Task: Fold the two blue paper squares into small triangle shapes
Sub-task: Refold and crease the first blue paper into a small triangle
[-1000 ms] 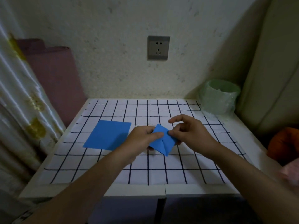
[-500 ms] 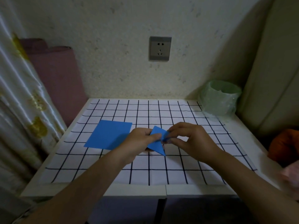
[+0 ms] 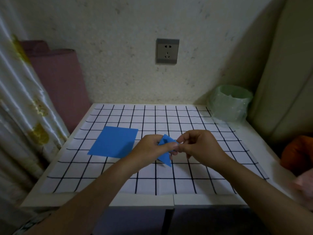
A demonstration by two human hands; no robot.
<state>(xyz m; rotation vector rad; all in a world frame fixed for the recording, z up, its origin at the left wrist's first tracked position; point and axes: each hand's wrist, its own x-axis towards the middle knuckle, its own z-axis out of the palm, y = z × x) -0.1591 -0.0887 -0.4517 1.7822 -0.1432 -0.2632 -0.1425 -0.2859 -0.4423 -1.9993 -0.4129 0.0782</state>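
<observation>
A flat blue paper square (image 3: 113,141) lies on the checked mat (image 3: 152,182), left of centre. A second blue paper, partly folded (image 3: 165,157), is held just above the mat's middle; one point hangs down toward me and another pokes up between my hands. My left hand (image 3: 150,147) pinches it with thumb and fingers from the left. My right hand (image 3: 198,145) pinches its upper right corner with curled fingers. Most of the fold is hidden behind my fingers.
A small green-lined bin (image 3: 230,106) stands at the mat's far right corner. A wall socket (image 3: 167,51) is on the wall behind. A curtain (image 3: 20,116) hangs at the left, a rolled pink mat (image 3: 61,85) leans beside it, and an orange object (image 3: 298,153) lies at the right.
The paper in my hands has narrowed from a wide kite shape to a slimmer folded shape. My hands have drawn closer together over it. The flat square has not moved.
</observation>
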